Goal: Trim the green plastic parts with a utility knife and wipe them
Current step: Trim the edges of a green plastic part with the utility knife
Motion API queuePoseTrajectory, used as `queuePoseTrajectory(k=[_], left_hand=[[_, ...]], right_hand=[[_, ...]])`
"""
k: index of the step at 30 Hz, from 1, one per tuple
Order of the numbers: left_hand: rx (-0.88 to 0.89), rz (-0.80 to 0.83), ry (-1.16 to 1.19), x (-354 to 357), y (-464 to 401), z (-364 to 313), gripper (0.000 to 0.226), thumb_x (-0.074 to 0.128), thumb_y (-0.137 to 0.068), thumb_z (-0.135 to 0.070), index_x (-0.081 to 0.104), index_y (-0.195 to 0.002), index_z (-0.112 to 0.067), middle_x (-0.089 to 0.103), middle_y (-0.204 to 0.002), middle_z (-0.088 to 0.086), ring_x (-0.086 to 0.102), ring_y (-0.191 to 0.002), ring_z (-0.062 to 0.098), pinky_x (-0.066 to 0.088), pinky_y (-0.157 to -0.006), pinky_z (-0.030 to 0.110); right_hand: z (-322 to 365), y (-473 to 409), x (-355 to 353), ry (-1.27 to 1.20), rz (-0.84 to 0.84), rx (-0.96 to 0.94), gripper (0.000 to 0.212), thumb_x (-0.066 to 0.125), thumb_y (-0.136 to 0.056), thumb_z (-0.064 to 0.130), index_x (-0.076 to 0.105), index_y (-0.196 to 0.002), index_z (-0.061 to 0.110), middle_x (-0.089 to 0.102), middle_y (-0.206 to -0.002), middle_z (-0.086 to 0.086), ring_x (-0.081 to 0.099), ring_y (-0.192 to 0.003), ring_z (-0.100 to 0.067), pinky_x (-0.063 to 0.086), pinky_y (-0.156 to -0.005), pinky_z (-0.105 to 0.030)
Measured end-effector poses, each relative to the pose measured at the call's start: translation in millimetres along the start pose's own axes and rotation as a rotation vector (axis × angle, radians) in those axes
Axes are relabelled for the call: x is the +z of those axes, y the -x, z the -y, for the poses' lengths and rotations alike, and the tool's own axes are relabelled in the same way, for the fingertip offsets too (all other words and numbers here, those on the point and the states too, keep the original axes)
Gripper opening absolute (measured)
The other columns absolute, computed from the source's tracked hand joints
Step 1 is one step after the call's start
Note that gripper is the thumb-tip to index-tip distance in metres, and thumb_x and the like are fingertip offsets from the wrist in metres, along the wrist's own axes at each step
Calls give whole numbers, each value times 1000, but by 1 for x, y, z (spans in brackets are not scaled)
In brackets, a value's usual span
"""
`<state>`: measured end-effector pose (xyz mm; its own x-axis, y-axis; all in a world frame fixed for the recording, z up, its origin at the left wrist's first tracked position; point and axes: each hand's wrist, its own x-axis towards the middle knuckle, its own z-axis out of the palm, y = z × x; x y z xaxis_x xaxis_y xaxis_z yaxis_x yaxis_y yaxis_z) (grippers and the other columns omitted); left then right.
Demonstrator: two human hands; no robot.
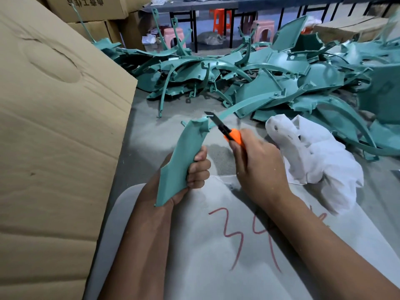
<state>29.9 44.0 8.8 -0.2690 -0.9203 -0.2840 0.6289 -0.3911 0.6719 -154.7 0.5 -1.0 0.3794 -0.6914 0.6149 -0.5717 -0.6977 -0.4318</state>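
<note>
A curved green plastic panel (184, 161) is standing upright above the desk's near edge. An orange utility knife (227, 129) is touching its top. More green plastic parts (249, 79) are lying piled along the far edge, beside a crumpled white cloth (313, 154).

A small factory or finishing workshop. A heap of identical green moulded plastic parts (270, 76) lies on the bare concrete floor (151, 131) at 12 to 2 o'clock, printed cardboard cartons (91, 9) stack up at 10 to 11, and plastic stools (220, 18) stand under long work tables (194, 6) at 12.
</note>
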Motion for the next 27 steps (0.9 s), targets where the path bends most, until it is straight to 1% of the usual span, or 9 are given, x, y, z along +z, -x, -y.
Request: queuePoseTrajectory(k=[3,6,9,12,14,16,19,22,27], left_hand=[[136,-183,-169,3,-4,6,28,34,-90,-28,38,-65,-17,34,-42,-5,20,-34,9,19,-36,13],[345,-338,-354,10,-9,10,44,21,-110,-30,33,-69,-19,32,-44,-7,26,-33,6,22,-34,15],[492,-423,-480,14,-8,7,51,28,-111,-33,40,-66,-13,37,-42,-5,33,-31,6,28,-33,15],[632,-590,-662,10,-5,7,55,36,-110,-34,54,-68,-4,49,-54,4,41,-40,10,33,-41,19],[711,-701,-751,7,-6,7,58,37,-110,-32,51,-72,10,47,-61,10,41,-49,14,33,-45,23],[763,-788,-792,3,-7,5,57,39,-110,-32,48,-71,8,44,-59,4,39,-52,12,31,-47,25],[794,-791,-776,1,-8,4,51,39,-110,-35,50,-70,-5,42,-51,-8,38,-47,7,32,-45,22],[789,-791,-782,0,-10,7,51,39,-108,-39,46,-65,-12,41,-50,-12,38,-50,10,31,-49,26],[785,-830,-788,-2,-12,7,49,39,-94,-54,41,-61,-17,40,-49,-12,37,-56,17,31,-57,34]], right_hand=[[5,0,3,-86,27,11,27,48,-110,28,54,-95,7,52,-65,-1,46,-54,-27,39,-53,-46],[5,3,0,-178,78,21,28,47,-110,29,55,-93,10,52,-62,0,47,-54,-25,40,-53,-48],[4,1,-6,-291,153,36,35,44,-107,38,59,-89,12,53,-59,0,49,-54,-24,40,-54,-48],[-1,-2,-11,-434,208,43,35,46,-106,36,60,-83,14,53,-56,2,48,-51,-17,39,-52,-41],[-4,-1,-12,-630,164,106,32,47,-108,29,58,-80,17,49,-55,4,43,-49,-11,34,-49,-31],[-5,1,-13,-682,85,136,33,46,-110,26,54,-78,24,47,-57,7,42,-49,-11,32,-51,-27],[-1,2,-12,-570,45,56,30,45,-110,26,51,-80,26,48,-58,1,43,-51,-18,33,-51,-35],[4,1,-12,-473,40,-17,27,45,-109,25,52,-84,32,49,-58,-3,45,-53,-21,36,-53,-39],[1,1,-12,-471,54,-36,28,45,-109,25,55,-83,24,49,-57,-4,45,-51,-22,36,-51,-43]])
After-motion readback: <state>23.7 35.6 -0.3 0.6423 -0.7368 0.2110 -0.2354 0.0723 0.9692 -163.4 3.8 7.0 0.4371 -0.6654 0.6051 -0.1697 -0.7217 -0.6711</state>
